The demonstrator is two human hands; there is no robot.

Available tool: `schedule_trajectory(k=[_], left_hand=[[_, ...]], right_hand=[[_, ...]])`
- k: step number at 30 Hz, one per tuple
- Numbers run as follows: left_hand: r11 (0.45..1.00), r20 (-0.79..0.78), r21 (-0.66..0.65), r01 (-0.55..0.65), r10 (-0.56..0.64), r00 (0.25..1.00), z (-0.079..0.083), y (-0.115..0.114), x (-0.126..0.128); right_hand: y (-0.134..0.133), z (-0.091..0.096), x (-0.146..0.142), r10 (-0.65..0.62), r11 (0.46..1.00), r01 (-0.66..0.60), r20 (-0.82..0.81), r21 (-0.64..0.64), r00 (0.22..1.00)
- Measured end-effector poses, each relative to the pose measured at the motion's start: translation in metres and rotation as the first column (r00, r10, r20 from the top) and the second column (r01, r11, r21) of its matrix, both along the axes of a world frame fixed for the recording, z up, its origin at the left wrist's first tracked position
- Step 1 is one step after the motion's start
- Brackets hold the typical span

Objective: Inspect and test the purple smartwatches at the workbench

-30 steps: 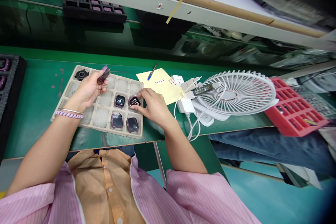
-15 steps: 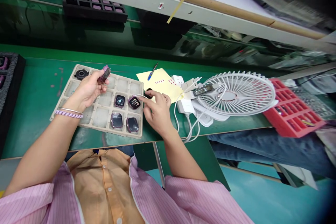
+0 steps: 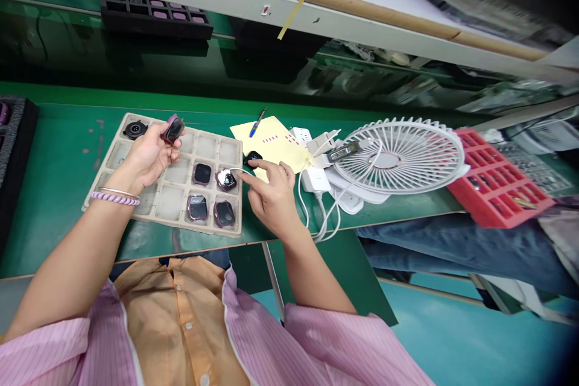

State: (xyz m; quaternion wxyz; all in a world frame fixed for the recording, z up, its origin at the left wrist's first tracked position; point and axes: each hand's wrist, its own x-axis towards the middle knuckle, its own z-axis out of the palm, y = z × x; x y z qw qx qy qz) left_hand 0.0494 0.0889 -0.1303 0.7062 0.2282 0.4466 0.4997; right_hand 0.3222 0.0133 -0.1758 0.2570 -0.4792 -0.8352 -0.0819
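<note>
My left hand (image 3: 151,154) is closed, gripping a purple-cased smartwatch (image 3: 174,129) between thumb and fingers above a beige compartment tray (image 3: 169,202). My right hand (image 3: 274,196) reaches in at the tray's right edge, fingers apart. Its fingertips are close to a dark round-edged watch (image 3: 252,158) on the table and to a thin white cable (image 3: 240,170); whether they touch is unclear. That cable runs to a watch with a lit screen (image 3: 226,180) in the tray. Around it sit more dark-screened watches (image 3: 198,207). A black round watch (image 3: 135,129) lies face down in the far left compartment.
A yellow paper (image 3: 271,132) with red marks and a blue pen (image 3: 258,122) lies behind my right hand. White chargers (image 3: 316,181), cables and a white fan (image 3: 398,157) stand to the right, then a red tray (image 3: 497,181). A dark foam tray (image 3: 18,157) is at left.
The view has shifted slightly. One tray watch's lit screen has gone dark, and the cabled watch shows a different display. The watch in my left hand has tilted a little; my right hand stays nearly in place.
</note>
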Motion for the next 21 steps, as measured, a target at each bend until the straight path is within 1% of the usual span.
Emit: schedule_trajectory(k=[3,5,10,12,15,18,21], left_hand=[[1.000,0.024,-0.008,0.021,-0.020,0.999,0.002,-0.001,0.001],[1.000,0.045,0.005,0.019,-0.019,0.999,0.004,-0.002,0.001],[0.999,0.061,0.034,0.023,-0.025,0.998,0.012,-0.006,0.003],[0.999,0.059,0.031,0.039,-0.041,0.997,0.013,-0.007,0.003],[0.996,0.077,0.058,0.061,-0.066,0.995,0.014,-0.007,0.002],[0.994,0.108,0.077,0.080,-0.088,0.990,0.013,-0.008,0.001],[0.993,0.130,0.082,0.089,-0.099,0.987,0.015,-0.009,0.000]], right_hand=[[0.008,-0.004,0.003,-0.071,0.996,0.071,0.005,-0.055,0.997],[0.014,-0.006,0.004,-0.093,0.990,0.093,0.009,-0.103,0.996],[0.026,-0.005,-0.001,-0.045,0.977,0.053,0.048,-0.205,0.998],[0.029,-0.002,-0.006,-0.037,0.964,0.059,0.088,-0.261,0.995],[0.031,0.004,-0.014,-0.048,0.939,0.106,0.178,-0.329,0.983],[0.030,0.012,-0.022,-0.075,0.921,0.175,0.281,-0.349,0.957],[0.028,0.019,-0.030,-0.101,0.912,0.228,0.353,-0.341,0.930]])
